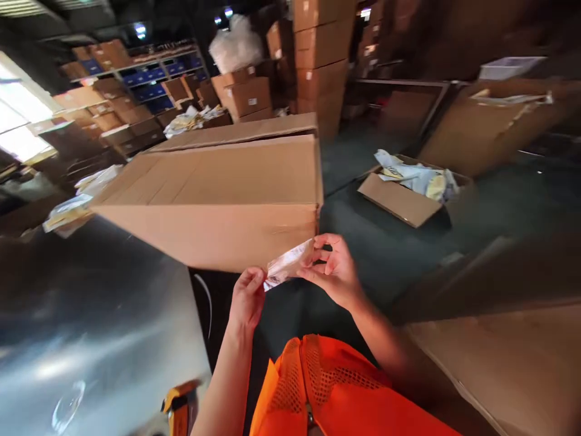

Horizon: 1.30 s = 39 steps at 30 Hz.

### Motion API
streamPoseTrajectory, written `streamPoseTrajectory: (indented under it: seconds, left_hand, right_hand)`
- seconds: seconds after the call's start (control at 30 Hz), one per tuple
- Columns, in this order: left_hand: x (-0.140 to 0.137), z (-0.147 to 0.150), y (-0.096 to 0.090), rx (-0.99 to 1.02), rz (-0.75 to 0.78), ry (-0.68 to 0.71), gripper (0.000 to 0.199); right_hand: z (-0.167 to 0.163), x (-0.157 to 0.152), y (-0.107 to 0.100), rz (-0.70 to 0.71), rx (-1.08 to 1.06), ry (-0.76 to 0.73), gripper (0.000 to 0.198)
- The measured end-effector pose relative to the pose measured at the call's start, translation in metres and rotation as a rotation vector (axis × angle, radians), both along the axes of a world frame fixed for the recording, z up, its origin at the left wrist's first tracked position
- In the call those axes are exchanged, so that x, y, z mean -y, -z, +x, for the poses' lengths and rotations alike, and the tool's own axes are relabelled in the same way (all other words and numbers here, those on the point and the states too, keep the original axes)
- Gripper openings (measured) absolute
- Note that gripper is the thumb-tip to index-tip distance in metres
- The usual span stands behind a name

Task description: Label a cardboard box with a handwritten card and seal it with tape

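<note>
A short strip of clear, shiny packing tape [289,264] is stretched between my two hands. Its left end is pinched between the thumb and fingers of my left hand [247,298]. My right hand [334,267] grips the other end, with the fingers curled and the thumb below. Just beyond the strip is a large closed cardboard box [213,175], its near lower corner close to my fingers. Whether the tape touches the box I cannot tell.
The box rests partly on a shiny metal table [113,303], where a yellow-and-black tool [179,407] lies near the edge. An open carton with plastic packaging [417,181] is on the floor at right. Tall stacked boxes [320,60] and loaded shelves [154,75] stand behind.
</note>
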<state>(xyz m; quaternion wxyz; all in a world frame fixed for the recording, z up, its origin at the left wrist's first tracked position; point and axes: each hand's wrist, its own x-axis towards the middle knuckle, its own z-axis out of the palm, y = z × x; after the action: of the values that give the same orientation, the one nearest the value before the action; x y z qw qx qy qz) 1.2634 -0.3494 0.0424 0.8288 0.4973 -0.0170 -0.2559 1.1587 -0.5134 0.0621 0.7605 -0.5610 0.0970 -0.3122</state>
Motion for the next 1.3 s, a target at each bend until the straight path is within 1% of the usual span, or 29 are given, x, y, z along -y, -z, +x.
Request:
streamPoseTrajectory:
  seconds: [0.07,0.13,0.17,0.23,0.33,0.4,0.47,0.53,0.6,0.67,0.73,0.8,0.87,0.93,1.03,1.1,1.2,1.3]
  left_hand:
    - [0.014,-0.011,0.003,0.150,0.128,-0.053,0.036]
    - [0.027,-0.022,0.003,0.364,0.301,-0.136,0.032]
    - [0.035,-0.027,0.001,0.478,0.383,-0.174,0.031]
    - [0.052,-0.036,-0.004,0.688,0.510,-0.242,0.029]
    - [0.079,-0.038,-0.013,0.958,0.665,-0.376,0.025]
    - [0.094,-0.036,-0.017,1.062,0.732,-0.475,0.022]
    - [0.104,-0.035,-0.020,1.123,0.773,-0.545,0.020]
    - [0.109,-0.040,-0.019,1.181,0.809,-0.582,0.016]
    - [0.111,-0.052,-0.012,1.236,0.853,-0.574,0.011]
    - [0.113,-0.066,-0.001,1.250,0.888,-0.540,0.008]
    - [0.115,-0.075,0.013,1.205,0.891,-0.515,0.007]
    - [0.116,-0.075,0.023,1.142,0.891,-0.537,0.008]
    - [0.115,-0.070,0.028,1.100,0.894,-0.578,0.009]
    - [0.114,-0.063,0.029,1.075,0.871,-0.610,0.010]
    - [0.113,-0.060,0.028,1.020,0.860,-0.611,0.011]
    - [0.114,-0.064,0.031,0.971,0.866,-0.586,0.013]
    - [0.116,-0.065,0.041,0.935,0.861,-0.553,0.012]
    - [0.116,-0.051,0.047,0.933,0.909,-0.575,0.013]
  right_hand:
    - [-0.015,0.025,0.016,-0.070,-0.049,0.166,0.047]
    - [-0.024,0.050,0.031,-0.123,-0.095,0.337,0.032]
    - [-0.024,0.061,0.036,-0.121,-0.106,0.396,0.029]
    - [-0.018,0.083,0.043,-0.070,-0.100,0.452,0.031]
    - [0.008,0.113,0.043,-0.015,-0.053,0.427,0.039]
    - [0.030,0.128,0.040,0.004,-0.012,0.362,0.042]
    - [0.047,0.138,0.038,0.025,0.020,0.286,0.044]
    - [0.056,0.144,0.042,0.046,0.038,0.229,0.046]
    - [0.059,0.146,0.053,0.060,0.041,0.196,0.047]
    - [0.058,0.146,0.068,0.066,0.030,0.172,0.047]
    - [0.057,0.146,0.083,0.061,0.004,0.147,0.046]
    - [0.059,0.146,0.091,0.046,-0.025,0.120,0.046]
    - [0.063,0.146,0.092,0.014,-0.039,0.107,0.045]
    - [0.066,0.146,0.088,-0.040,-0.037,0.110,0.044]
    - [0.067,0.148,0.081,-0.105,-0.045,0.127,0.041]
    - [0.064,0.149,0.081,-0.098,-0.060,0.134,0.040]
    - [0.064,0.149,0.088,-0.060,-0.090,0.158,0.041]
    - [0.076,0.146,0.098,-0.035,-0.114,0.161,0.044]
